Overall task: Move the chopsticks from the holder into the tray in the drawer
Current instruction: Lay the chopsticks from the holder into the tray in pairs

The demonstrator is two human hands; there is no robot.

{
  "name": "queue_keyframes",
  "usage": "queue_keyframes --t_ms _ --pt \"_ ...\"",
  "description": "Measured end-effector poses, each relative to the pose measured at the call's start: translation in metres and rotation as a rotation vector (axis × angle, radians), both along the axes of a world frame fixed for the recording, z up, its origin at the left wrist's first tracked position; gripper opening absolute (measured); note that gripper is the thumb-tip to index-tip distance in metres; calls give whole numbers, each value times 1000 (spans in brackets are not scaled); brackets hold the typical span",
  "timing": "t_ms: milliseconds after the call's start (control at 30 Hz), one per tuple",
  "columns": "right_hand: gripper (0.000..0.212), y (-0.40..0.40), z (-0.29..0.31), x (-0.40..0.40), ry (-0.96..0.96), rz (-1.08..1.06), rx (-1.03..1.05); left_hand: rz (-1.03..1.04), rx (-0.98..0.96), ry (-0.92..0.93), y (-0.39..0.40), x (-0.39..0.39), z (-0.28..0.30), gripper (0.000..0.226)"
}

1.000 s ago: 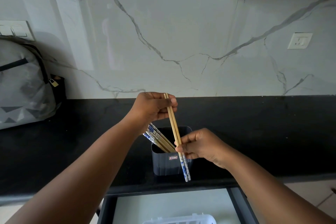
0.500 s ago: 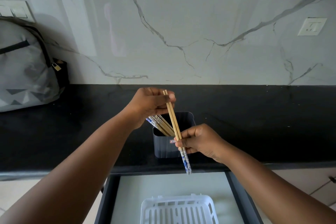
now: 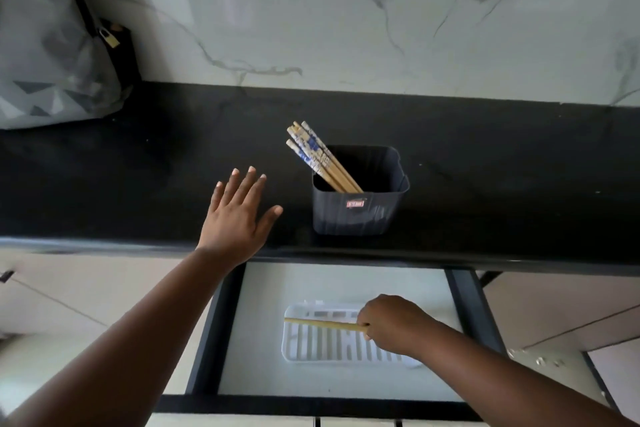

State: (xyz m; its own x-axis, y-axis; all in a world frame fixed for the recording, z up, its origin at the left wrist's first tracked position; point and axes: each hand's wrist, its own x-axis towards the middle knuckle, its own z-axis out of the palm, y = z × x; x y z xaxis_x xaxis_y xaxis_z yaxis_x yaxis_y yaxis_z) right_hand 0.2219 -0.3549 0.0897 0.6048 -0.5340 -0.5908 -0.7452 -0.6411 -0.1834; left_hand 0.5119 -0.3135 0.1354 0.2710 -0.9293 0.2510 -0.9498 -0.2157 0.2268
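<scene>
Chopsticks [image 3: 323,323] now w/ right hand [image 3: 391,324] gripping over tray [image 3: 346,350], vs. holder [image 3: 358,191] earlier; left hand [image 3: 237,215] released, flat.

Soft daylight, pale sheen on the marble wall [image 3: 381,10], dim black counter [image 3: 138,166], wide-angle bending at edges, slight blur

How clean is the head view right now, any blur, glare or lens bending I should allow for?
Head view: the holder and its chopsticks are sharp; the right hand over the tray looks slightly soft; window glare sits on the marble wall; the counter edge bows from wide-angle distortion.
</scene>
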Motion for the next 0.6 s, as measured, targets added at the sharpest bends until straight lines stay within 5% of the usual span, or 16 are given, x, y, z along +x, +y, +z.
queue_keyframes --t_ms 267,600 --pt "20 6 -57 5 136 68 -28 63 392 -172 -43 17 -34 102" --pt "21 0 -84 14 195 90 8 60 284 -18 -40 20 -50 102"
